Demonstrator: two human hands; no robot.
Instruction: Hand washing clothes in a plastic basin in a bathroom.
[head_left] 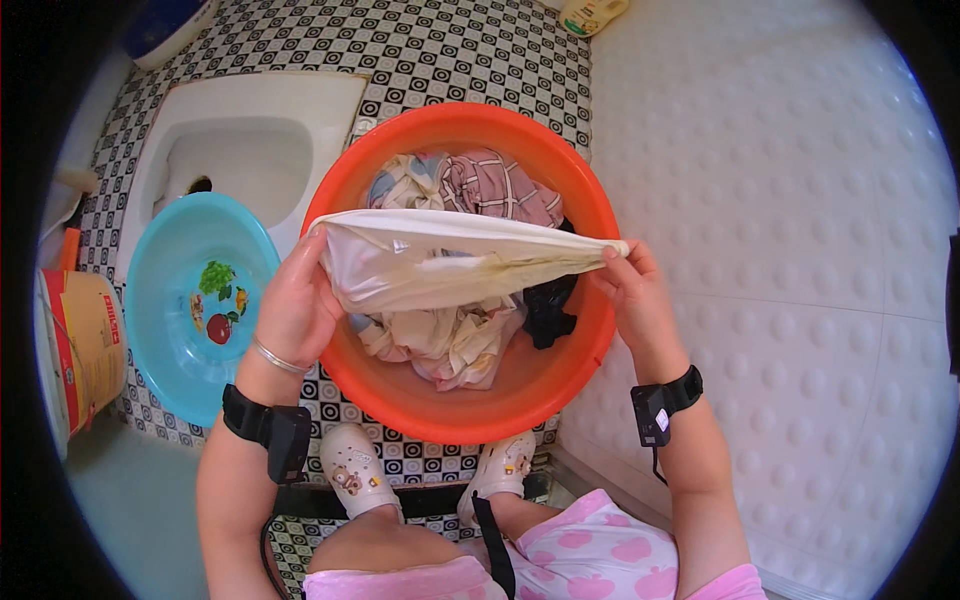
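Between my two hands a pale cream garment (430, 265) is stretched taut above an orange basin (455, 425); its exact kind does not show. My left hand (300, 300) grips one end with the thumb on top. At the other end my right hand (635, 290) pinches a corner. Yellowish stains mark the cloth towards its right side. Below it in the basin lie cream-coloured clothes (450, 345), a pink checked cloth (505, 190) and a black cloth (548, 310). The stretched garment hides the middle of this pile.
A light blue basin (165, 345) with printed fruit rests partly over a white squat toilet (340, 95) on the left. Beside it stands a bucket (95, 345). A bottle (592, 15) is at the far edge. A white bumpy-tiled wall (760, 230) rises on the right.
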